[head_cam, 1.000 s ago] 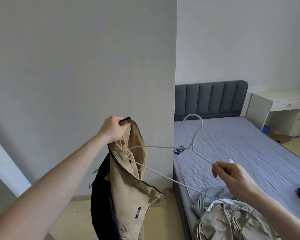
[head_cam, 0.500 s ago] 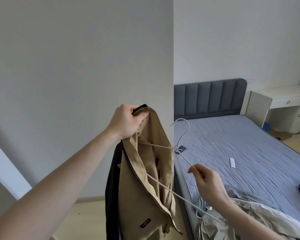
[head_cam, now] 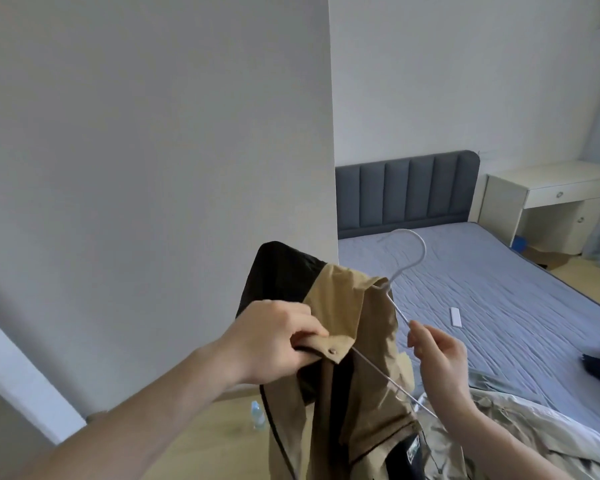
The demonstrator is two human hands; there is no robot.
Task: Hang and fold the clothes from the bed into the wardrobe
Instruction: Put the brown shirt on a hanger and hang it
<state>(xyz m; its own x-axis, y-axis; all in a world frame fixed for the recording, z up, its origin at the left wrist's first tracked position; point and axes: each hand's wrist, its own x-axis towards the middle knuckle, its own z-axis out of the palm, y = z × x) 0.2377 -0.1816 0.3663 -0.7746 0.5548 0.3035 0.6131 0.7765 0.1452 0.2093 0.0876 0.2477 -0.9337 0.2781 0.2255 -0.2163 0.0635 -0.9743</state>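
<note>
Now jacket (head_cam: 343, 341) btwn hands, left (head_cam: 274, 341) pinching collar, right (head_cam: 437, 355) gripping hanger (head_cam: 400, 271)

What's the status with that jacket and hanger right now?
Left hand grips tan jacket collar flap. Right hand pinches white hanger, one end inside jacket. Nothing blocking.

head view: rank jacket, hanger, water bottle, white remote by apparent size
1. jacket
2. hanger
3. water bottle and remote: look alike, both far off, so unranked.
Jacket and hanger are nearest the camera.
</note>
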